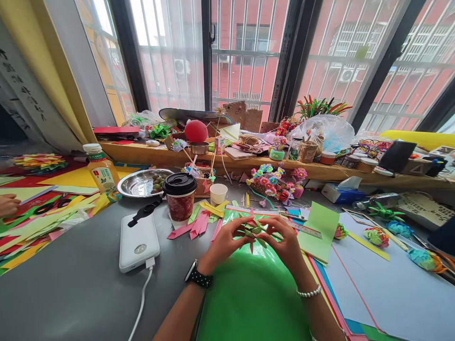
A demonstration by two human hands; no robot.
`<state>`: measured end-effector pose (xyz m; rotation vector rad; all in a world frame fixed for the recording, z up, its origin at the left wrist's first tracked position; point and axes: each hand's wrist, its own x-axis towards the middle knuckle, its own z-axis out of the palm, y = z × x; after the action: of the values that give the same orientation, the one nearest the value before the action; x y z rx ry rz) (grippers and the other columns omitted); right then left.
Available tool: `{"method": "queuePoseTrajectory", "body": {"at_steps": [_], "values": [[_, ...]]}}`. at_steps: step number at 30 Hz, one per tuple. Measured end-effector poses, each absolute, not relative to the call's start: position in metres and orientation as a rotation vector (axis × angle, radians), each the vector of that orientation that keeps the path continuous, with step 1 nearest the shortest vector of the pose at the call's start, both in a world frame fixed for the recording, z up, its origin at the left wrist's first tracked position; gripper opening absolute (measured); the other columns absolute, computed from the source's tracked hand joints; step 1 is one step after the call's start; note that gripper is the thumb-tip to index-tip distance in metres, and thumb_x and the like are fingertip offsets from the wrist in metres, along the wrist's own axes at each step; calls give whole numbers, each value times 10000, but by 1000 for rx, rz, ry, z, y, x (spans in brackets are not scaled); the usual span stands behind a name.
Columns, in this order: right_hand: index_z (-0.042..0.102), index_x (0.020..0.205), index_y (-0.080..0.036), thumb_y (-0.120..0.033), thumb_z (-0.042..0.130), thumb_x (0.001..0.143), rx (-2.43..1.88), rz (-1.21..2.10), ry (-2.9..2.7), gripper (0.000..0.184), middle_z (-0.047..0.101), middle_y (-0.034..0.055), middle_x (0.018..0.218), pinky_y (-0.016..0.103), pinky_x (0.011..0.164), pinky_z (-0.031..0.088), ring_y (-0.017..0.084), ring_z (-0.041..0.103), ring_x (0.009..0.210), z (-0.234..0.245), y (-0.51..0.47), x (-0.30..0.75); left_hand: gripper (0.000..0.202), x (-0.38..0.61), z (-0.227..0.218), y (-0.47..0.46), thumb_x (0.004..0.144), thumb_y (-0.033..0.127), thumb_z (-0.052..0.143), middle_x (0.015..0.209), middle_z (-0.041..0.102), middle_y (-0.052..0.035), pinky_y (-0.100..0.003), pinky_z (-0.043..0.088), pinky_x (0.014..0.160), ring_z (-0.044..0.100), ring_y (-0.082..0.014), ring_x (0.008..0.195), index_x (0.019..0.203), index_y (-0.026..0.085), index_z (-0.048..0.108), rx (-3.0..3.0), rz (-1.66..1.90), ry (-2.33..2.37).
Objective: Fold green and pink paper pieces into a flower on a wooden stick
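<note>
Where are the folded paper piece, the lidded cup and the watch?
Folded paper piece [253,230]: head view, its green middle.
Lidded cup [180,204]: head view, its red side.
Watch [200,277]: head view, its dotted strap.

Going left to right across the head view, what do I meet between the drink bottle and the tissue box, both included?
Drink bottle, white power bank, lidded coffee cup, left hand, folded paper, right hand, tissue box.

There's one lidded cup [180,204], one power bank [138,239].
</note>
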<state>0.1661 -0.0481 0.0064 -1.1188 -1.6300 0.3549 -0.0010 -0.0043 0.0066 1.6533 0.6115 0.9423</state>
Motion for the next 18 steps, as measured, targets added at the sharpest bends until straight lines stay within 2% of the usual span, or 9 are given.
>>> {"method": "queuePoseTrajectory", "body": {"at_steps": [5,9,12,15,18], "values": [[627,885,-198,-345,603,743,-1148,317,-1590,206,577,38,841,289,610,488,130,534,622,8,-49,172,413,-1,5,-3,669,220,647,1003,613,-73,-351,502,791,629,-199,842,1071,177,561,1678,985,668],[637,816,-188,-356,598,745,-1189,311,-1565,186,590,38,786,288,597,482,141,543,623,5,-47,173,425,-2,4,0,688,254,623,1025,604,-77,-328,518,723,629,-194,810,1098,185,535,1740,1037,797],[642,829,-202,-340,625,725,-1155,315,-1635,173,584,39,807,283,578,482,135,530,610,3,-45,164,512,0,0,1,708,275,597,952,605,-50,-295,520,654,622,-167,742,1193,228,441,1822,1023,847],[646,843,-209,-326,616,733,-1139,288,-1680,164,557,50,799,279,566,485,183,538,749,-1,-43,153,621,4,-7,0,709,271,593,899,576,-34,-278,512,607,602,-149,692,1268,249,324,1883,1017,840],[653,771,-213,-323,590,752,-1191,216,-1678,128,528,49,764,289,556,481,190,526,741,-5,-41,148,643,9,-13,-3,725,256,573,899,561,-29,-293,508,642,591,-145,710,1290,264,266,1859,1075,839]]}}
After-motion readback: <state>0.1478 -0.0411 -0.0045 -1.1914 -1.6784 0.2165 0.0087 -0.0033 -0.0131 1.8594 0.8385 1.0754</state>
